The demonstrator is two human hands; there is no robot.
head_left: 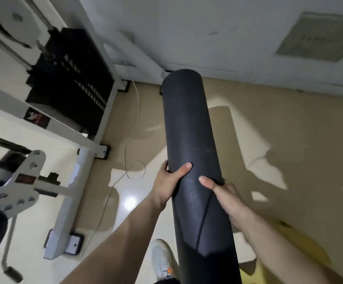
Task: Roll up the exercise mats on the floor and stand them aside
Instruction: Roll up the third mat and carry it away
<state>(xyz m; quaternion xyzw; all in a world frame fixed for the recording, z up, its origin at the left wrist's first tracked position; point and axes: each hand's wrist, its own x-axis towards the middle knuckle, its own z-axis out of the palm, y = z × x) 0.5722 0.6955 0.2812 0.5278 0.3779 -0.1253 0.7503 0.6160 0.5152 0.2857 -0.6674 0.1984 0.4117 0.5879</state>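
Note:
A black exercise mat, rolled into a thick tube, runs from the bottom of the view up toward the white wall. Both hands hold it near its middle. My left hand grips its left side, with the thumb lying over the front. My right hand grips the right side, thumb on top and fingers hidden behind the roll. The roll's far end sits close to the base of the wall; whether it touches the floor I cannot tell. The loose edge of the mat shows as a seam below my hands.
A white weight machine with a black plate stack fills the left side, its feet on the beige floor. A thin white cable trails across the floor beside it. My shoe shows at the bottom. Something yellow lies at lower right.

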